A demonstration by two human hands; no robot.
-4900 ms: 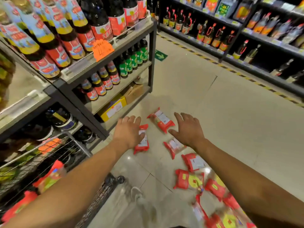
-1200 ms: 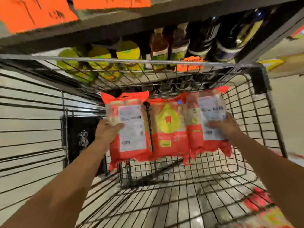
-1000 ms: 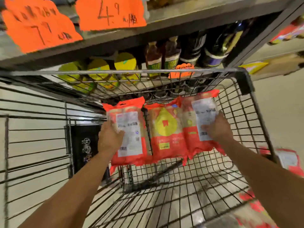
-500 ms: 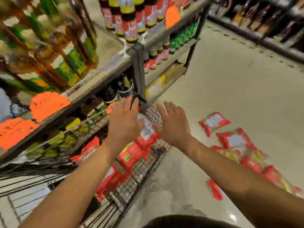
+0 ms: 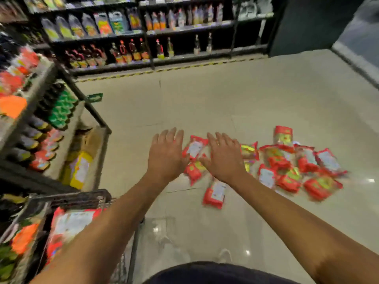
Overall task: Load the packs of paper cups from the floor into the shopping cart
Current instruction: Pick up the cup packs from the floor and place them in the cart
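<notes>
Several red packs of paper cups (image 5: 287,167) lie scattered on the pale floor, right of centre. One pack (image 5: 214,192) lies nearest me, and another pack (image 5: 194,148) shows between my hands. My left hand (image 5: 166,154) and my right hand (image 5: 223,157) are both stretched forward above the left end of the pile, palms down, fingers spread, holding nothing. The wire shopping cart (image 5: 69,199) stands at the lower left with a red pack in the cart (image 5: 69,224) visible inside it.
A grey shelf unit (image 5: 30,93) with bottles and a yellow box (image 5: 79,170) stands on the left, close to the cart. Dark shelving (image 5: 155,33) with bottles runs along the back. A dark pillar (image 5: 303,23) rises at the back right.
The three packs I held inside the cart have been let go there. My view and both empty hands have swung right, from the cart out over the packs on the floor.
</notes>
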